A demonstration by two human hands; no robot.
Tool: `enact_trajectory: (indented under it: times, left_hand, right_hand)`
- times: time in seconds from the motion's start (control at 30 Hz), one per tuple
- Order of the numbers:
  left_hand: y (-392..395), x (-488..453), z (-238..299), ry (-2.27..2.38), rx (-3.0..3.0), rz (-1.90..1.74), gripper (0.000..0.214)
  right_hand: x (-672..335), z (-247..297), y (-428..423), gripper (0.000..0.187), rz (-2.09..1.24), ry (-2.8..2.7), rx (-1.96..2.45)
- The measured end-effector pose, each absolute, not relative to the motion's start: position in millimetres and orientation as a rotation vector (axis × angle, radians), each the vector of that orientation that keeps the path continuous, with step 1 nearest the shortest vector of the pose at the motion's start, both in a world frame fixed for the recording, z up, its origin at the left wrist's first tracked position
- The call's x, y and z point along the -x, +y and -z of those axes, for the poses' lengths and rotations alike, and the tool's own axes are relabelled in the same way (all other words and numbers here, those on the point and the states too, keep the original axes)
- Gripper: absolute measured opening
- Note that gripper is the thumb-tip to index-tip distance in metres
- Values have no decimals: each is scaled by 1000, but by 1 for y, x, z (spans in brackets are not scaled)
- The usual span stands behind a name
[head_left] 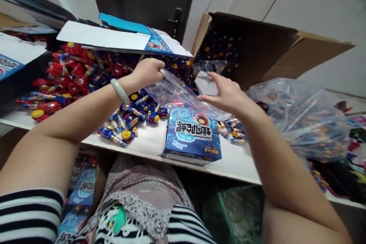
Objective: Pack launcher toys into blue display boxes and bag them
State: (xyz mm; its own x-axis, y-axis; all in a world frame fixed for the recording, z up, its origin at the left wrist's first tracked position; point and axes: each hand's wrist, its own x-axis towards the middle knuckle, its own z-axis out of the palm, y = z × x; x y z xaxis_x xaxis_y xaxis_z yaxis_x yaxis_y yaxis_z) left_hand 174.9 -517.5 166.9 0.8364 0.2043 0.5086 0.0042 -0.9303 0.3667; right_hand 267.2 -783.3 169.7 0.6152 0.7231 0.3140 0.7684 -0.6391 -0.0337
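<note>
My left hand [147, 71] is closed on the upper edge of a clear plastic bag [174, 91], held just above the white table [148, 141]. My right hand [225, 91] rests against the bag's right side, fingers partly spread and touching the plastic. Directly below the bag stands a blue printed toy box [192, 134] near the table's front edge. Small blue, red and yellow toy parts [126, 122] lie scattered left of the box and under my left wrist, which wears a pale green bangle.
A heap of red and blue toys [74, 72] fills the back left under flat printed cardboard sheets [120, 38]. An open brown carton [257, 49] lies on its side at the back. Bulging clear bags of toys [309, 118] sit right. More blue boxes [82, 187] are below the table.
</note>
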Motion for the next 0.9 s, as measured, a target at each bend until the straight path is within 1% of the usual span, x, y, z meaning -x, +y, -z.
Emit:
enact_trajectory:
  times: [0.03,0.07,0.17,0.23,0.27,0.3,0.37,0.4,0.43,0.5,0.6,0.67,0.77,0.83,0.9]
  left_hand:
    - [-528,-178,-170,117,-2697,-816,16]
    - [-537,-181,-173,84,-2726,-837,14]
    - [-550,-183,-183,13,-2805,-830,9]
    - [-549,-178,-185,-4,-2870,-761,11]
    - [-547,-174,-184,-3,-2916,-714,11]
    - [-545,-171,-182,-1,-2971,-664,12]
    - [-543,-166,-178,-3,-3087,-567,12]
    - [-542,-165,-176,-11,-3139,-533,12]
    - [-542,-165,-176,-28,-3181,-516,12]
    - [-542,-165,-177,-40,-3227,-538,13]
    - [-537,-164,-177,-12,-3232,-629,17]
    - [-531,-162,-169,6,-3214,-583,17]
    - [-519,-166,-147,148,-3117,-452,13]
    - [-510,-178,-140,301,-2999,-491,8]
    - [-499,-196,-146,428,-2853,-667,5]
  right_hand:
    - [-258,-169,-769,82,446,-1251,2554]
    - [-250,-167,-754,77,453,-1234,2490]
    - [-242,-159,-723,46,377,-1107,2580]
    - [-247,-156,-719,33,328,-1103,2665]
    - [-249,-156,-722,32,284,-1155,2663]
    - [-251,-158,-726,34,234,-1215,2631]
    - [-250,-163,-733,44,176,-1273,2561]
    - [-248,-165,-734,46,205,-1267,2562]
    - [-246,-168,-734,44,266,-1260,2591]
    - [-243,-169,-732,33,390,-1286,2710]
    - [-253,-160,-737,25,385,-1275,2932]
    - [-270,-149,-751,18,355,-1151,3035]
    - [-307,-138,-784,16,348,-881,3080]
    - [-335,-141,-804,16,341,-623,2993]
    - [-363,-154,-820,25,384,-448,2868]
